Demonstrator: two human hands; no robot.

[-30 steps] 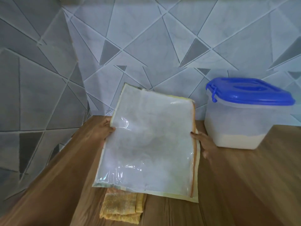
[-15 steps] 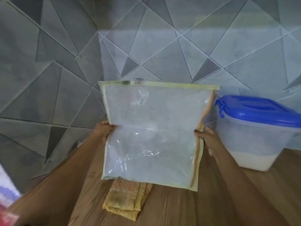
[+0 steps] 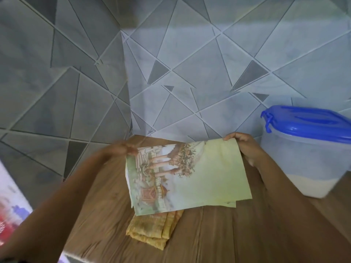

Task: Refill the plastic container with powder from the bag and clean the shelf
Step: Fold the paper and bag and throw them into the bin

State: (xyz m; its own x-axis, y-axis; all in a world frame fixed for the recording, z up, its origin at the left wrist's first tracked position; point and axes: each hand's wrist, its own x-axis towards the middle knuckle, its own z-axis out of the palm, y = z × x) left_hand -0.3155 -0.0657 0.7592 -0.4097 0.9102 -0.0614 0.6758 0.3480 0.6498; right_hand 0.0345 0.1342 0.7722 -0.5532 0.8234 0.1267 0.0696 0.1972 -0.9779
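Half a second ago the bag (image 3: 199, 177) stood up tall with its clear side facing me. Now it is turned over and held low, almost flat, above the wooden shelf (image 3: 228, 234). The side I see now is pale yellow-green with a picture of pillars and a building on it.

My right hand (image 3: 245, 149) holds the far right corner of the bag, with the thumb on top and the fingers curled round the edge. My left hand (image 3: 119, 149) is at the far left corner. It is a blur, so I cannot tell if it grips the bag or only touches it.

A folded yellow cloth (image 3: 153, 230) lies on the shelf. The near edge of the bag covers its far part, and I cannot tell if the two touch.

The plastic container (image 3: 303, 164) sits on the shelf just beside my right hand, on the right. Its blue lid (image 3: 307, 122) is on. White powder (image 3: 313, 186) fills only the bottom of it.

Behind it all is a grey wall (image 3: 190, 73) with triangle tiles.
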